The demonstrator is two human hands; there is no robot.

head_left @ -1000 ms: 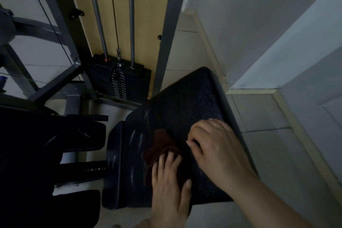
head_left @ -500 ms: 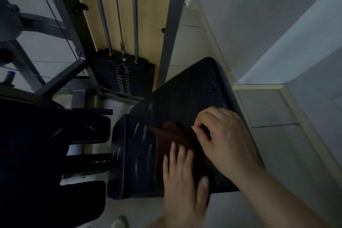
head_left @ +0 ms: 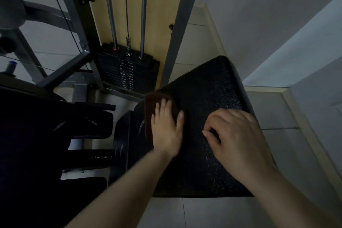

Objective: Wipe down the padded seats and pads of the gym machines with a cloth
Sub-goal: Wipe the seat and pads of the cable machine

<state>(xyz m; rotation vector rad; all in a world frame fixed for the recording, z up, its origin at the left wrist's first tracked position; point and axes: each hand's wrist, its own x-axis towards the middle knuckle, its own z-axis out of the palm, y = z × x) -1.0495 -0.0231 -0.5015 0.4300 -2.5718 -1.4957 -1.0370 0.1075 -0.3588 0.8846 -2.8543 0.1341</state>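
A black textured padded seat (head_left: 209,87) fills the middle of the head view. A dark brown cloth (head_left: 150,103) lies on the seat's far left corner. My left hand (head_left: 165,127) presses flat on the cloth with straight fingers, covering most of it. My right hand (head_left: 238,137) rests on the seat's right half, fingers curled under with the knuckles up; no object shows in it.
A black weight stack (head_left: 127,72) with chrome guide rods (head_left: 109,9) stands behind the seat inside a grey steel frame (head_left: 177,29). Other black pads (head_left: 87,124) sit low on the left. A white wall corner (head_left: 268,33) rises close on the right above a tiled floor (head_left: 281,116).
My left hand has slid the cloth from the seat's near middle up to its far left corner. My right hand stayed on the seat and now sits apart from the cloth.
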